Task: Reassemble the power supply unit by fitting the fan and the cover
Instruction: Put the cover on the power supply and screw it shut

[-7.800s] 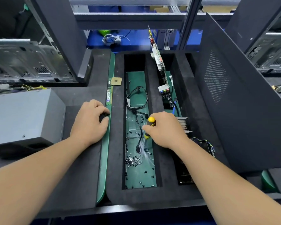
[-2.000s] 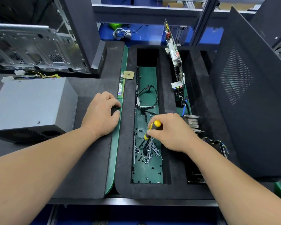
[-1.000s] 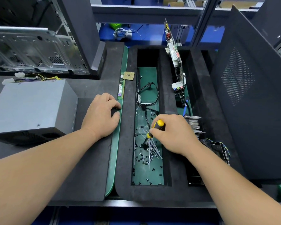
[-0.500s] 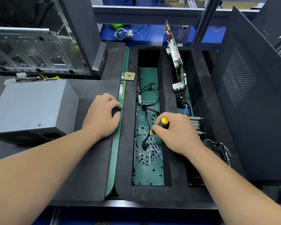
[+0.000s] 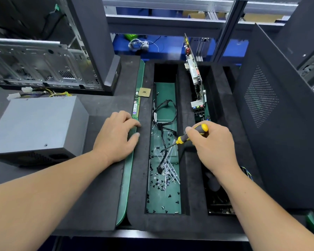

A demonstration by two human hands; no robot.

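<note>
The grey power supply unit [image 5: 38,124] sits on the black foam at the left, its cover on and its cable bundle trailing behind it. My left hand [image 5: 116,136] rests on the foam between the unit and a green strip, fingers loosely curled, holding nothing. My right hand [image 5: 210,145] grips a yellow-and-black screwdriver [image 5: 190,135], with the shaft slanting down-left and its tip among loose screws [image 5: 161,180] in the green-floored foam compartment [image 5: 163,201]. Clear cable ties and a black cable [image 5: 164,113] also lie in that compartment.
A bare computer chassis [image 5: 34,64] stands behind the power supply unit. A CPU chip [image 5: 144,92] and a RAM stick [image 5: 135,107] lie on the foam. An upright circuit board [image 5: 193,73] stands in the adjacent slot. A black perforated side panel [image 5: 272,115] leans at right.
My right hand has lifted and moved up-right with the screwdriver, raising its tip above the pile of screws. My left hand has stayed in place.
</note>
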